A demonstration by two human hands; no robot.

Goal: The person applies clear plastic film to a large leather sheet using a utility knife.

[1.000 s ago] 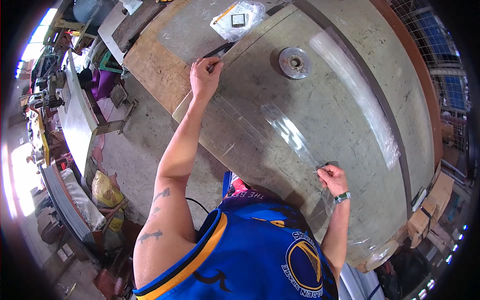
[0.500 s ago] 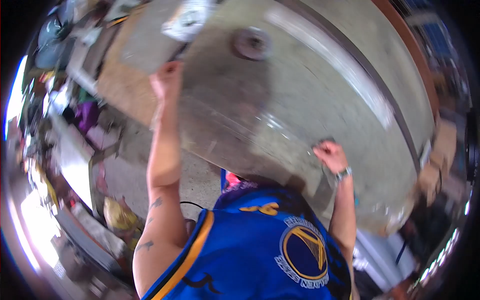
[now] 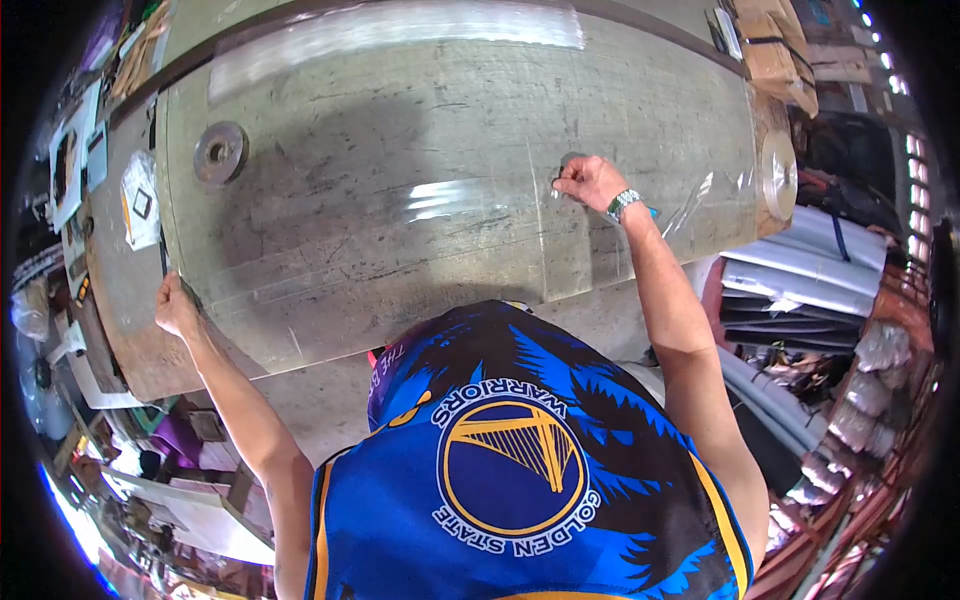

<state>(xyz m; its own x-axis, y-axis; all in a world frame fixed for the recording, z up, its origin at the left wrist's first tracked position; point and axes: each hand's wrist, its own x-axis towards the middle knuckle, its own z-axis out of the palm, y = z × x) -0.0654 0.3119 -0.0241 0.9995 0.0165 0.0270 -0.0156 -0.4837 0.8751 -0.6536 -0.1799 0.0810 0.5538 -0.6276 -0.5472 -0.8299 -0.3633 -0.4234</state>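
My left hand (image 3: 178, 305) is closed at the left end of the worktable (image 3: 330, 130), right at the lower end of a thin black strip (image 3: 163, 240). My right hand (image 3: 592, 183), with a metal watch (image 3: 622, 204) on its wrist, is held over the right half of the table, thumb and fingers pinched together. A small pale bit shows at its fingertips; I cannot tell what it belongs to. Between the hands, shiny reflections and straight faint edges show on a clear plastic sheet (image 3: 440, 200) over the scuffed surface.
A ring-shaped roll (image 3: 220, 152) lies at the table's left, near a white packet (image 3: 141, 200). Another roll (image 3: 778, 175) sits at the right end. A long clear plastic strip (image 3: 400, 45) runs along the back. Stacked silver rolls (image 3: 800, 260) stand right of the table.
The view has turned, so the table now lies across it. My right hand has moved farther out from my body. Both hands stay closed.
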